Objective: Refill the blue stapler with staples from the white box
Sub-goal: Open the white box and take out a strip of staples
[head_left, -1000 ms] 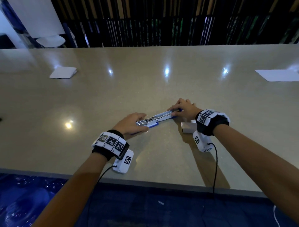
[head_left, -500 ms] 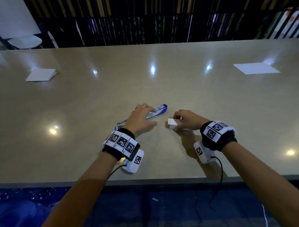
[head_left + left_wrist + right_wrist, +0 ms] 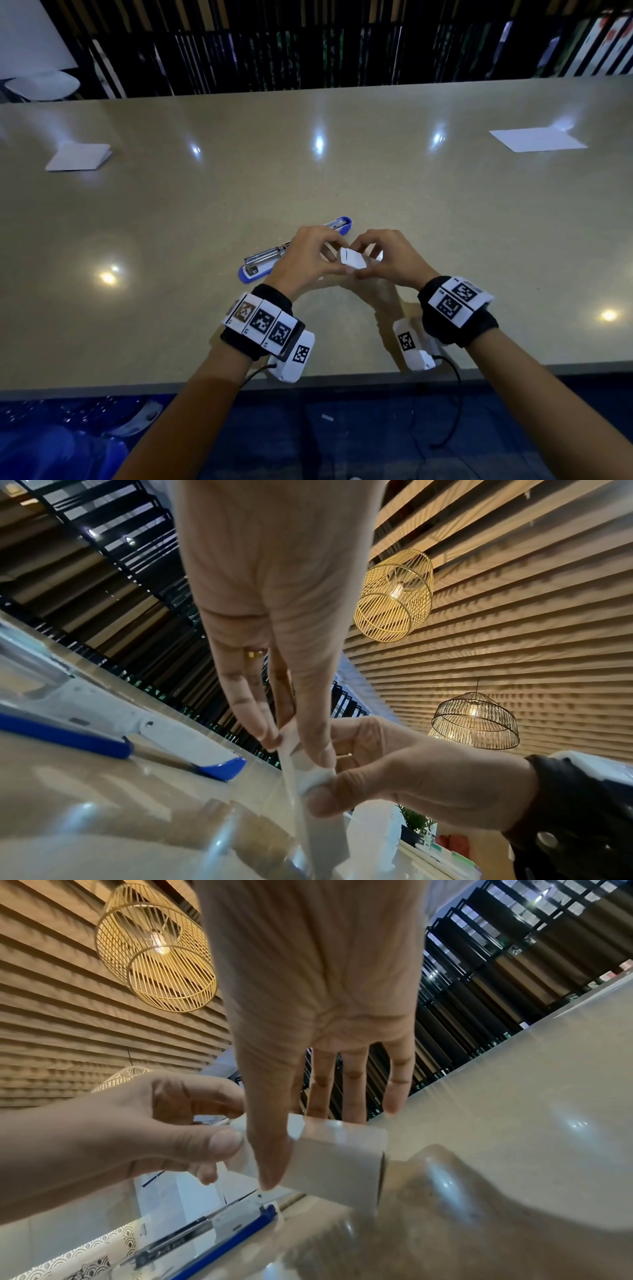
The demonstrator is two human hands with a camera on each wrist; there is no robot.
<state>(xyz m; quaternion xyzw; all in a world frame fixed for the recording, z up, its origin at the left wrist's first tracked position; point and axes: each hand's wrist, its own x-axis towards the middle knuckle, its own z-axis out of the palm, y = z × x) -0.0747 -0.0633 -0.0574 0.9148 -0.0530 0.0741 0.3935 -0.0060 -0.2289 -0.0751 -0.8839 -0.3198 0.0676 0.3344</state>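
Note:
The blue stapler (image 3: 294, 250) lies opened out flat on the beige table (image 3: 342, 178), its metal staple channel facing up, just left of my hands. Both hands hold the small white box (image 3: 352, 259) a little above the table. My left hand (image 3: 329, 255) pinches the box's left end, where a flap (image 3: 291, 739) shows between its fingertips. My right hand (image 3: 364, 262) grips the box body, thumb (image 3: 270, 1150) across the front of the box (image 3: 339, 1161). The inside of the box is hidden. The stapler (image 3: 222, 1229) lies below the box in the right wrist view.
A folded white paper (image 3: 80, 157) lies far left on the table and a flat white sheet (image 3: 537, 139) far right. The table's near edge (image 3: 342, 380) runs just under my wrists. A white chair (image 3: 41, 85) stands beyond the far left corner.
Both hands left the stapler, which stays open on the table. My right hand picked up the white box, and my left hand has come over to pinch its end.

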